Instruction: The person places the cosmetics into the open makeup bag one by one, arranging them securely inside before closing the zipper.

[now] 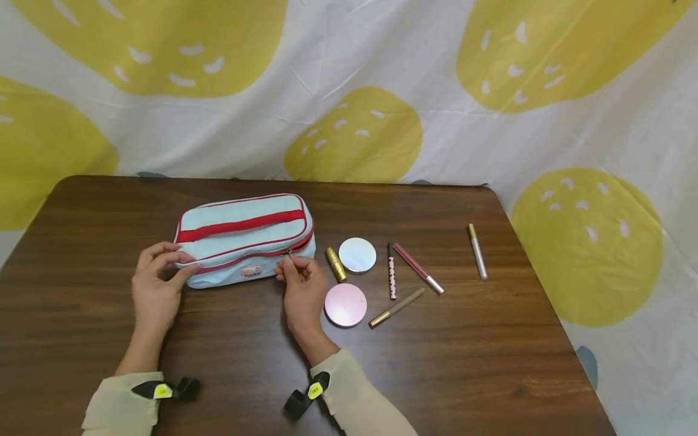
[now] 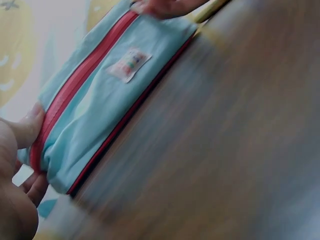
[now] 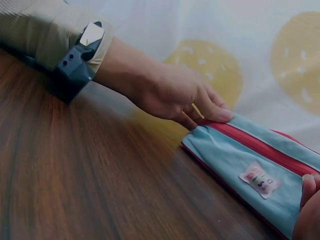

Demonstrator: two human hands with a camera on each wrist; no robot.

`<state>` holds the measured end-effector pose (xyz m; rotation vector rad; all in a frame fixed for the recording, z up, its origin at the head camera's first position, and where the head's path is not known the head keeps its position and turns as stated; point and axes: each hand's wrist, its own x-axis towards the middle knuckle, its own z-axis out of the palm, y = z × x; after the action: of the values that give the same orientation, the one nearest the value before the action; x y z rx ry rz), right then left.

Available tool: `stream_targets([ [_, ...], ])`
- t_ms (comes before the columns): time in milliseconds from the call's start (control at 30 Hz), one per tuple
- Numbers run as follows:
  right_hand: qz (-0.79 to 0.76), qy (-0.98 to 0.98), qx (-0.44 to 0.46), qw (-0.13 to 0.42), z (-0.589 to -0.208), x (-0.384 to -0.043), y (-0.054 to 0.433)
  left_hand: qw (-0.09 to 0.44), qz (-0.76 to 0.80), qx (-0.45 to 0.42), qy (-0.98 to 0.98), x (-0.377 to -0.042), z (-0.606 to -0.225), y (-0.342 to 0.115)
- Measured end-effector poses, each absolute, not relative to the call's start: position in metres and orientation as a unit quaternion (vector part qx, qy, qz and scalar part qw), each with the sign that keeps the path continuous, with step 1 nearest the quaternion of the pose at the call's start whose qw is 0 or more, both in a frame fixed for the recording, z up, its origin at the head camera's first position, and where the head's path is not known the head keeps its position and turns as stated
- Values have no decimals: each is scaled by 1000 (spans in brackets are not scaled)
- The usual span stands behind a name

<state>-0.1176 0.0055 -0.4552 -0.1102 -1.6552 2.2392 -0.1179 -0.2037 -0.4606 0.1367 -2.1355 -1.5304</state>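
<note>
A light blue cosmetic bag (image 1: 256, 239) with red piping and a red handle strap stands on the table. My left hand (image 1: 158, 284) grips its left end, thumb in front and fingers over the top corner; the left wrist view shows this thumb pressed beside the red zipper (image 2: 75, 90). Near the bag's front right corner, my right hand (image 1: 305, 297) pinches the zipper pull (image 1: 288, 251) between thumb and forefinger. A small label patch (image 3: 260, 180) is on the bag's front. How far the zipper is closed around the right corner cannot be told.
Right of the bag lie a gold lipstick tube (image 1: 335, 264), a white round compact (image 1: 357, 255) and a pink round compact (image 1: 346, 305). Farther right are several slim cosmetic tubes, including a pink one (image 1: 417, 268) and a gold-capped one (image 1: 477, 251). A patterned cloth (image 1: 349, 36) hangs behind the table.
</note>
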Motion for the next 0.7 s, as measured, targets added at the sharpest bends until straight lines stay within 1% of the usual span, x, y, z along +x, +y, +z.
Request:
stream_targets([
  [233, 773, -607, -19, 182, -461, -117, 2, 295, -577, 55, -759, -106, -466, -186],
  [367, 770, -612, -28, 178, -457, -116, 1, 296, -588, 38, -752, -101, -456, -177],
  [533, 778, -601, -37, 182, -458, -122, 4, 285, -594, -5, -752, -98, -440, -173],
  [700, 780, -597, -37, 183, -462, -128, 6, 298, -602, -18, -741, -100, -434, -176],
])
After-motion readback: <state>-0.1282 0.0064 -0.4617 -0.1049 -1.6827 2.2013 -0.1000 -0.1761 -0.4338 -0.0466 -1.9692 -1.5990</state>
